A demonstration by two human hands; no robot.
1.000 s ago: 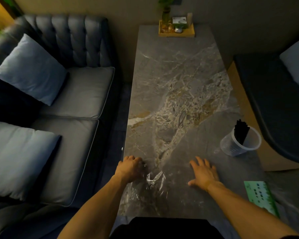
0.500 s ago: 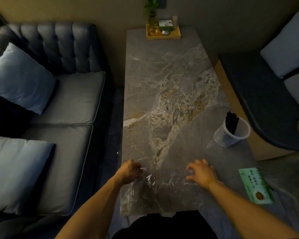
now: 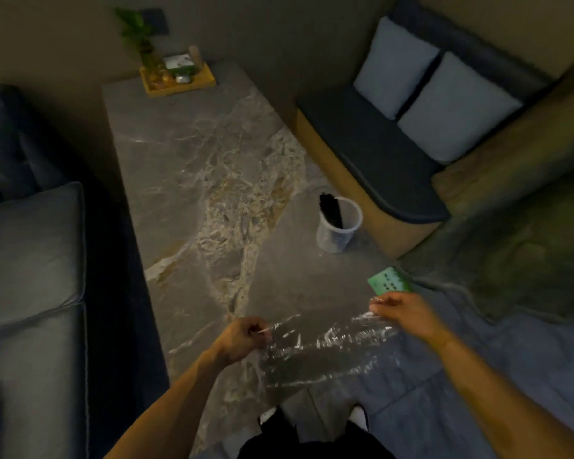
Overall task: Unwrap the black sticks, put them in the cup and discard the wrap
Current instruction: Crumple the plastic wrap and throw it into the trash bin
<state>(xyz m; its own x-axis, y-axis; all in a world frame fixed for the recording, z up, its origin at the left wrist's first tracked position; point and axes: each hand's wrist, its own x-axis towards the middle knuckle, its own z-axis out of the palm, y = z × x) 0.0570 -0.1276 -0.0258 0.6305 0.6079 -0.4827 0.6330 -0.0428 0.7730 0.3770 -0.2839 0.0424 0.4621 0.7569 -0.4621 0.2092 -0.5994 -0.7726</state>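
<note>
A clear plastic cup (image 3: 338, 230) stands near the right edge of the marble table (image 3: 193, 167), with a bundle of black sticks (image 3: 331, 209) leaning inside it. A sheet of crinkled transparent wrap (image 3: 322, 349) is stretched in the air above the table's near end. My left hand (image 3: 244, 337) pinches its left corner. My right hand (image 3: 405, 314) pinches its right corner, higher and further right. The wrap hangs between them with nothing inside it.
A green packet (image 3: 390, 281) lies at the table's right edge, just beyond my right hand. A wooden tray (image 3: 179, 79) with a plant and small items sits at the far end. A dark sofa (image 3: 30, 243) flanks the left, a cushioned bench (image 3: 378, 150) the right.
Both hands have closed on the wrap and lifted it off the table, pulling it taut between them. The view has swung to the right. The cup and sticks stay put.
</note>
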